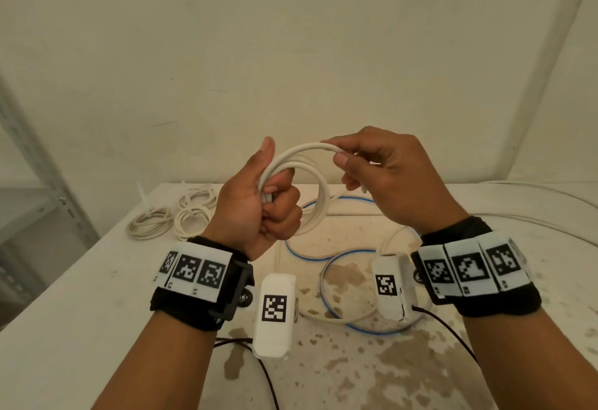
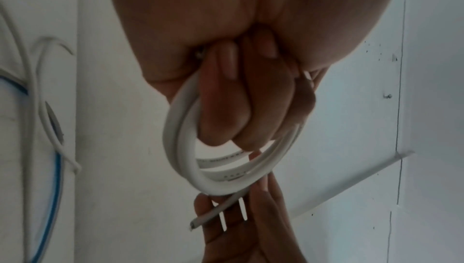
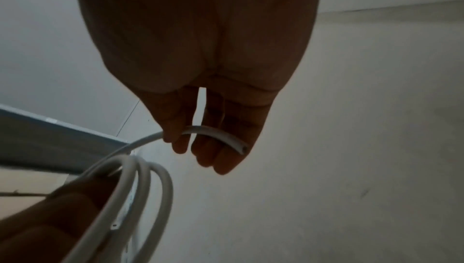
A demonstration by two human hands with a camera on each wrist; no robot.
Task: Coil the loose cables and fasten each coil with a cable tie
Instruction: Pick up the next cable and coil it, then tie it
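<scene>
Both hands [image 1: 259, 196] (fingertips hidden) grip white coil [image 1: 310, 189].

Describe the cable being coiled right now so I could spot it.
Above the stained white table, find the raised hands. The thick white cable coil hangs from the left hand, its end pinched by the right hand. Unlike the three thin cream coils behind, it is off the table.

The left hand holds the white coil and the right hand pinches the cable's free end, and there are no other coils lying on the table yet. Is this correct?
Not quite. The left hand holds the white coil and the right hand pinches its free end, but three finished coils already lie on the table to the left, as the head view shows.
</scene>
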